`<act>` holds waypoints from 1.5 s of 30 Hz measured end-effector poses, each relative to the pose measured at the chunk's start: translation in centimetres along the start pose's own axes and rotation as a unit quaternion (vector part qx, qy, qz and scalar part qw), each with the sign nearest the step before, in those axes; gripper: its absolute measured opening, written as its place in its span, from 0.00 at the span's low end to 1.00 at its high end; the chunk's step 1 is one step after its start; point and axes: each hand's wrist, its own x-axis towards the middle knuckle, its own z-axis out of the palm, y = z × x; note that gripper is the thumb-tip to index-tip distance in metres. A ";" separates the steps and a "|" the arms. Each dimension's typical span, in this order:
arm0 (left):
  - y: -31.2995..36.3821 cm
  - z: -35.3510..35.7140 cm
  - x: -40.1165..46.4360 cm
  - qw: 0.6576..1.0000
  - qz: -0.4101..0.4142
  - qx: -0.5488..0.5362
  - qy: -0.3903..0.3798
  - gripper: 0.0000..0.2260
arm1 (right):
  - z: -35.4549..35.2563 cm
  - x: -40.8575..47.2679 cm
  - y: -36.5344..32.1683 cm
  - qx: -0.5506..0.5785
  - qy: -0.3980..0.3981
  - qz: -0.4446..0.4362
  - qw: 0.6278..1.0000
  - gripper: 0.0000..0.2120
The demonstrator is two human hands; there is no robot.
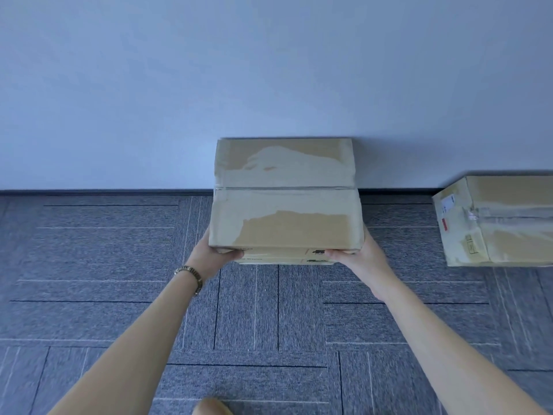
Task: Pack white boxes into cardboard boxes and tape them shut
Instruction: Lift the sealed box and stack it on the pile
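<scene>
Against the wall point(269, 70), over grey carpet point(104, 265), a second carton point(502, 223) is sitting off to the right, well apart from the hands, its seam taped and small labels showing on its near end. Nothing is standing between the person and the box point(284, 199) they are holding. That box is closed, a strip of clear tape running across its top seam, with pale torn patches on both flaps. It is sitting by the wall; whether it is touching the floor I cannot tell. The left hand point(214, 256), a bracelet point(191, 274) on its wrist, is gripping the near left corner; the right hand point(356, 259) is gripping the near right corner, fingers curled under the edge.
</scene>
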 end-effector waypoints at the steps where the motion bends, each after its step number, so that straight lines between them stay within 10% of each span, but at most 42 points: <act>1: 0.4 -0.2 -0.3 1.000 -0.014 0.011 -0.003 0.27 | -0.3 -0.2 -0.2 -0.015 -0.001 0.007 1.000 0.42; 11: 8.5 -2.4 -5.5 0.974 -0.076 0.209 -0.040 0.36 | -2.4 -6.8 -7.8 -0.184 -0.029 0.061 0.981 0.30; 23: 27.4 0.6 -20.9 0.842 0.034 0.516 -0.154 0.26 | -12.2 -18.7 -21.0 -0.331 -0.060 0.047 0.941 0.32; 45: 59.5 17.9 -59.9 0.710 0.343 0.575 -0.217 0.22 | -40.1 -57.4 -30.4 -0.294 0.159 0.077 0.939 0.13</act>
